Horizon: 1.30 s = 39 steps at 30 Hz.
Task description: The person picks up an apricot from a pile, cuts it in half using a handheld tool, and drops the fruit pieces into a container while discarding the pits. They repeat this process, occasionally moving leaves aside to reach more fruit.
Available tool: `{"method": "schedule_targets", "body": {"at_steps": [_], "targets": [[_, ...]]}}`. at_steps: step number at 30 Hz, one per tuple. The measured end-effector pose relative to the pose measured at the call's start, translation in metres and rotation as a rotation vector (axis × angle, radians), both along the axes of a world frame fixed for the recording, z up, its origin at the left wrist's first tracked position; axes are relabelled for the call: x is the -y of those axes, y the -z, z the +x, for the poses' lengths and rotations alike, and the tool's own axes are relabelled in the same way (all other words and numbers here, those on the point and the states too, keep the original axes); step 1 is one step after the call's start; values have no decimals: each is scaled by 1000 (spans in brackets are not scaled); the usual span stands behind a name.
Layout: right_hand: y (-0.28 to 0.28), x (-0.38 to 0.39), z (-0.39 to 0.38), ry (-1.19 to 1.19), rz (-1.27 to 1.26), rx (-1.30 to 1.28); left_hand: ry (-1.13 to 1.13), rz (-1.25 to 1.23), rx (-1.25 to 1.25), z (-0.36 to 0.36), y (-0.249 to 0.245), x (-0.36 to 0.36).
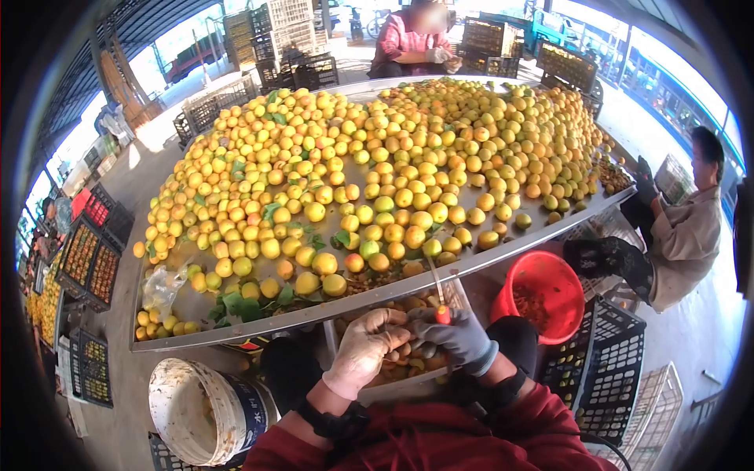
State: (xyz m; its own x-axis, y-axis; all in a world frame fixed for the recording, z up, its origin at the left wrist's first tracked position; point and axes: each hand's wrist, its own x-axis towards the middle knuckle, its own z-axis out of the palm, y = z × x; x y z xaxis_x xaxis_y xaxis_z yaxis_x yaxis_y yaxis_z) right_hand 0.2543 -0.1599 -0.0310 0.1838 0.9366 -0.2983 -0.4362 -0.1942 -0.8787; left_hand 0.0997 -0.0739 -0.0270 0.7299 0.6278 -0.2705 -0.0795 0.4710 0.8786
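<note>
Both my gloved hands meet over a crate point(462, 302) between my legs, which holds many halved fruit pieces. My left hand point(367, 345), in a pale stained glove, has its fingers pressed together near the right one; what they hold is too small to name. In a grey glove, my right hand point(455, 337) is closed around a tool with a red handle point(443, 315) and a thin metal shaft pointing up. Just beyond my hands, yellow-orange fruits point(314, 212) cover much of a metal table point(345, 314).
A white bucket point(184, 408) stands at the lower left, a red basin point(542, 294) at the right. Black crates point(609, 361) lie beside the basin. One person point(412, 43) sits across the table, another point(687, 228) at the right. Stacked crates point(90, 259) stand at the left.
</note>
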Motion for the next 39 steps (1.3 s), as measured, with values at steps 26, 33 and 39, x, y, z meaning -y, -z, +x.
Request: {"method": "schedule_targets", "body": {"at_steps": [26,33,39], "targets": [[-62,-144,24,-129,-142,708,175,150,-244,-43,31,-19],[-14,-218,-19,-554,-136,1517,151,175,-322,-51,23,-30],[8,-217,-29,-604,-157,1628,183,412,-218,-48,40,-34]]}}
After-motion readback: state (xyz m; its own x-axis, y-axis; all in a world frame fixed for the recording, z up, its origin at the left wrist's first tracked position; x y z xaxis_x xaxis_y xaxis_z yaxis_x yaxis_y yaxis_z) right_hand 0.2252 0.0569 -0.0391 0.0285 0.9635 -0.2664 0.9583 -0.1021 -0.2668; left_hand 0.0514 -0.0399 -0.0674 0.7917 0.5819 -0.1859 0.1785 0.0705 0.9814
